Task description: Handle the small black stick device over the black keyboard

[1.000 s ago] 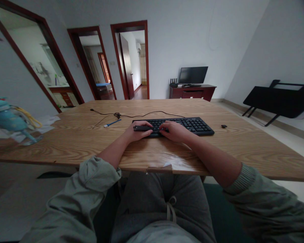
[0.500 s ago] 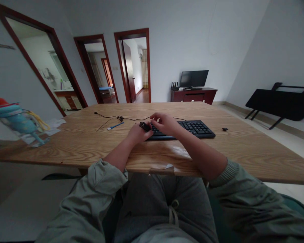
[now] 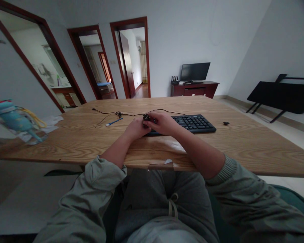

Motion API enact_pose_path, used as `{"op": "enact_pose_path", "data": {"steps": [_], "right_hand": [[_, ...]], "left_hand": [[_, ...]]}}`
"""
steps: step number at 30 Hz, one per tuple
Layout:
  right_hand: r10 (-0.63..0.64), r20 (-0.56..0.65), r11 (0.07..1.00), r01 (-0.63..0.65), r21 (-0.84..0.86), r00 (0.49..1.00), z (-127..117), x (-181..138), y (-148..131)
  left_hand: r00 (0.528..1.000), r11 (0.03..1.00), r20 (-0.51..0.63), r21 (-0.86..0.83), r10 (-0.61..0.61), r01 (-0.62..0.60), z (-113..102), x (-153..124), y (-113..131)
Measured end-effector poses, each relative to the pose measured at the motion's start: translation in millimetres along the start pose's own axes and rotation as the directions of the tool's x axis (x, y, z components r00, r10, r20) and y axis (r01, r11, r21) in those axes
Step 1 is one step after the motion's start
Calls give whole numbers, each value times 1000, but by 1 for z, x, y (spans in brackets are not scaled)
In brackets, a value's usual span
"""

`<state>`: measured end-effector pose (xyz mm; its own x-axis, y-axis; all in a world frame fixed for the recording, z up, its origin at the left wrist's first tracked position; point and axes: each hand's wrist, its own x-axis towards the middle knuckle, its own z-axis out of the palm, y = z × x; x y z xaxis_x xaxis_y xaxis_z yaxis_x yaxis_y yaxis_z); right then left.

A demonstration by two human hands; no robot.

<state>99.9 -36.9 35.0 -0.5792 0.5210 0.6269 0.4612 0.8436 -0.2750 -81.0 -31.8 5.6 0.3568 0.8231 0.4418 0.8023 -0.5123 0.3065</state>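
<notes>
A black keyboard (image 3: 196, 122) lies on the wooden table (image 3: 243, 148) in front of me. My left hand (image 3: 135, 130) and my right hand (image 3: 163, 124) meet over the keyboard's left end. Both pinch a small black piece (image 3: 146, 117) between their fingertips, just above the keys. What the piece is cannot be made out. My hands hide the left part of the keyboard. A thin black cable (image 3: 116, 114) runs from the keyboard's back towards the left.
A blue pen-like stick (image 3: 114, 122) lies left of my hands. A small black item (image 3: 226, 123) sits right of the keyboard. A teal bottle (image 3: 12, 119) stands at the table's left edge. A television (image 3: 194, 71) and a folded black table (image 3: 281, 96) stand beyond.
My hands left the keys and came together at the keyboard's left end. A long black object by my left hand a second ago is gone; both hands now pinch a small piece.
</notes>
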Motion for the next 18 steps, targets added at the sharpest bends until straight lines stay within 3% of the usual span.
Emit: {"op": "enact_pose_path", "data": {"steps": [4, 18], "right_hand": [[66, -26, 996, -65, 60, 997, -3, -5, 9], [136, -68, 985, -128, 112, 988, 0, -14, 11]], "left_hand": [[1000, 995, 12, -95, -13, 14, -6, -7, -4], [994, 993, 98, -113, 46, -34, -4, -8, -6]]}}
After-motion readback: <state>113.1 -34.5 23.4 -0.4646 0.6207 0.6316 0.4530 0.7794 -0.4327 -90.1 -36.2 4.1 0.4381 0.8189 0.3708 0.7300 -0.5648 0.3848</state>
